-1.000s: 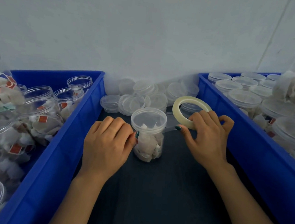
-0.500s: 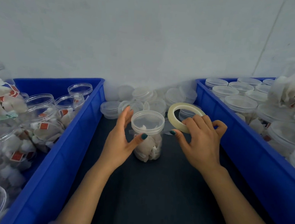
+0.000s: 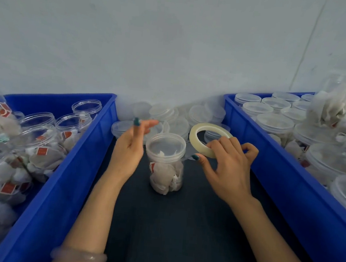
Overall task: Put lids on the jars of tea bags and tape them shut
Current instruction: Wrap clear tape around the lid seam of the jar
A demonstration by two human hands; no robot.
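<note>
Right hand [image 3: 230,169]: fingers curled over the near arc of the tape roll [image 3: 192,137], gripping it, thumb extended toward the jar [image 3: 166,172]. The roll is held tilted just right of the jar, its opening facing up and toward the viewer. A clear strip appears to run from the roll to the lid [image 3: 165,146], though it is too faint to confirm. Left hand [image 3: 127,150]: released, fingers straight, palm facing the jar's left side and just beside it; contact cannot be determined. The jar stands upright on the counter [image 3: 179,236], long axis vertical, lid uppermost, midway between the left bin [image 3: 58,183] and the right bin [image 3: 288,193], short of the loose lids [image 3: 161,111] along the far edge. Assessment: lid fitted, taping in hand. The next move likely calls for the left hand to steady the jar while tape is drawn round the lid seam.
</note>
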